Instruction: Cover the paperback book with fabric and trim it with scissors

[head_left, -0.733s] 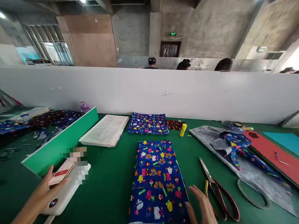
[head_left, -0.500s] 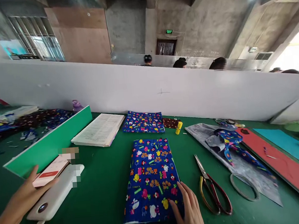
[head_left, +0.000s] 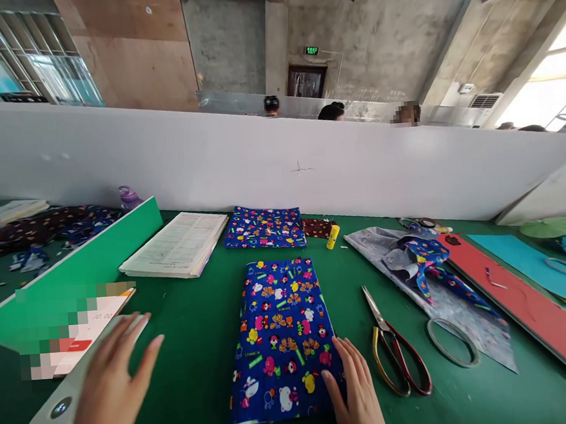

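A blue cartoon-print cloth piece (head_left: 282,341), folded flat into a rectangle, lies on the table in front of me. My right hand (head_left: 356,388) rests at its lower right edge, fingertips and thumb touching the cloth, with the fingers stretched out and the thumb apart. My left hand (head_left: 108,379) is open over a white power bank (head_left: 45,413) and covers part of it; whether it touches is unclear. Just beyond lies a phone (head_left: 90,335), its lit screen partly blurred out. Scissors (head_left: 392,353) with red and yellow handles lie to the right of my right hand.
A green divider (head_left: 88,271) stands at the left, beside a paper stack (head_left: 179,245). Farther back are another folded printed cloth (head_left: 265,227) and a yellow glue stick (head_left: 332,237). At the right lie grey sheeting (head_left: 387,256), a tape ring (head_left: 453,342) and a red board (head_left: 511,293).
My left hand has let go of the phone and moved right over the power bank, fingers spread. The phone now lies beside the power bank. My right hand stays at the cloth's edge.
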`<action>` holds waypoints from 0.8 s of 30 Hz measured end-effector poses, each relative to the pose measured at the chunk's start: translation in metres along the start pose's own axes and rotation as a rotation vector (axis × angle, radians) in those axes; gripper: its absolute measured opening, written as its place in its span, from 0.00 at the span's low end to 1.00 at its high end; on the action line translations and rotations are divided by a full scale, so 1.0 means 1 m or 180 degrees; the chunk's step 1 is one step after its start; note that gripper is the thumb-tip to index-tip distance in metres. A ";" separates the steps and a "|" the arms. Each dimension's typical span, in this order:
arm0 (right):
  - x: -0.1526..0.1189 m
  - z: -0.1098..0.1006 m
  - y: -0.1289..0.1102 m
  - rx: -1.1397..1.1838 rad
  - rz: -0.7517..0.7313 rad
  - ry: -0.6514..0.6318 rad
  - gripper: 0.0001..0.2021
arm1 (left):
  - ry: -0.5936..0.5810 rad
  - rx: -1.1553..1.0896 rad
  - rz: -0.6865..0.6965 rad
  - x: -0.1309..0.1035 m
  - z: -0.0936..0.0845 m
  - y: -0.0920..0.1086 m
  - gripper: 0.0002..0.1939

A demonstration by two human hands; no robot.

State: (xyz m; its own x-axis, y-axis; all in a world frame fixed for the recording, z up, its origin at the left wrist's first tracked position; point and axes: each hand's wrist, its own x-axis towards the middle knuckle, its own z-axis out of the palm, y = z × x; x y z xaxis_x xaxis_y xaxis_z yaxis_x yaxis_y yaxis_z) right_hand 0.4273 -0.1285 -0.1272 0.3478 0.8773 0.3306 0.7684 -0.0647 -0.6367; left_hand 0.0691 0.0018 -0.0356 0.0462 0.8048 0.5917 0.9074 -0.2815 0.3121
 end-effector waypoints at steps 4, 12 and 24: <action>0.020 -0.002 -0.011 0.0186 0.0375 -0.0251 0.28 | -0.0625 -0.0502 0.0157 -0.032 0.048 0.074 0.26; 0.016 -0.004 -0.011 0.0221 0.0498 -0.0587 0.35 | -0.0919 0.0280 0.0927 -0.063 0.102 0.111 0.30; 0.158 -0.030 -0.113 0.2163 -0.0495 -0.3871 0.19 | -0.0936 0.0338 0.1794 -0.088 0.093 0.186 0.26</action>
State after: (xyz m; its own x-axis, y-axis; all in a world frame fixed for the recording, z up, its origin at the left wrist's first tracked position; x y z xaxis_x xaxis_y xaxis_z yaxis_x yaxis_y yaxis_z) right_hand 0.4112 0.0031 0.0176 -0.6618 0.7342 -0.1518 0.2269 0.0031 -0.9739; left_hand 0.2730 -0.0727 -0.0983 0.6267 0.6625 0.4102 0.7463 -0.6618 -0.0712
